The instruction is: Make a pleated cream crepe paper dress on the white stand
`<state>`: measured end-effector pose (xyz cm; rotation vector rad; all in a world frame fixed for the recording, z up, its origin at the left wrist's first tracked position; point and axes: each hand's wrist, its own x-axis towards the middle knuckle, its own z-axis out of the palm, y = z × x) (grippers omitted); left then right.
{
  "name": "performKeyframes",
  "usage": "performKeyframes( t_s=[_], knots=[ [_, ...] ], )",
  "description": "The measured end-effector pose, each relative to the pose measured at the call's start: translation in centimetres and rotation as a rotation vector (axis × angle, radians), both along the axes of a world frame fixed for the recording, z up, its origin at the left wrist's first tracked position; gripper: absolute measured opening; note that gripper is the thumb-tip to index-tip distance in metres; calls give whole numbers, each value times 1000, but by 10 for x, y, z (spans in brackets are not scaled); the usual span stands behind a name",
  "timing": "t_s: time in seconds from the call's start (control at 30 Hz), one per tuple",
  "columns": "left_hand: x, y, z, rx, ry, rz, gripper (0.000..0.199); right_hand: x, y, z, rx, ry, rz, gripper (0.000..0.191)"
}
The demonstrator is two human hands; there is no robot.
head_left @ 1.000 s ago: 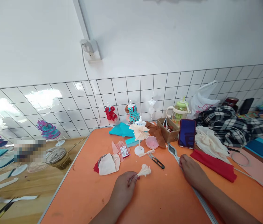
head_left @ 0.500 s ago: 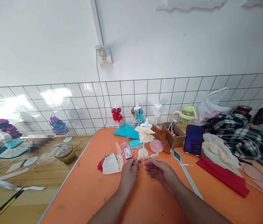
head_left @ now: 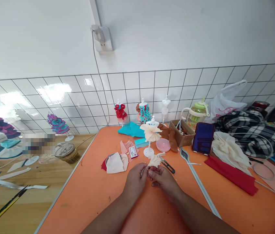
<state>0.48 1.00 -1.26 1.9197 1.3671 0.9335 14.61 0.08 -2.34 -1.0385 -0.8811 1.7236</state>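
My left hand (head_left: 135, 180) is closed, its thumb and finger pinching the gathered lower end of a small cream pleated fabric piece (head_left: 155, 160). My right hand (head_left: 164, 182) is closed at the same end, fingertips against the cloth; any needle or thread is too small to make out. The pleats fan out above both hands. Just behind stands a miniature white dress form (head_left: 149, 151) wearing a cream pleated ruffle (head_left: 151, 133). Black-handled thread snips (head_left: 168, 166) lie right of the fabric piece, near a pink bowl (head_left: 163, 145).
Left of the hands lie white cloth (head_left: 116, 163) and a small labelled packet (head_left: 133, 152). Decorated dress forms (head_left: 121, 112) line the tiled wall. At right are a cardboard box (head_left: 182, 135), a phone (head_left: 203, 138), a zipper (head_left: 198, 180) and red cloth (head_left: 231, 175).
My right hand has moved left to meet my left hand at the fabric. The pleated piece now fans upward, and the snips have come into sight. The view has tilted down slightly.
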Motion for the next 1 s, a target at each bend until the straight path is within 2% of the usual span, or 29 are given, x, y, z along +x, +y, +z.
performKeyframes(
  t_s=[0.37, 0.63, 0.87, 1.0],
  knots=[
    [1, -6, 9, 83, 76, -57, 29, -5, -2, -1, -14, 46, -154, 30],
    [-4, -3, 16, 119, 198, -192, 32, -4, -2, -1, 1, 45, -188, 29],
    [-6, -2, 11, 186, 255, -134, 27, -3, -6, 4, 6, -100, -210, 34],
    [-4, -3, 8, 135, 119, -64, 26, -4, -8, 1, 61, -76, -151, 36]
  ],
)
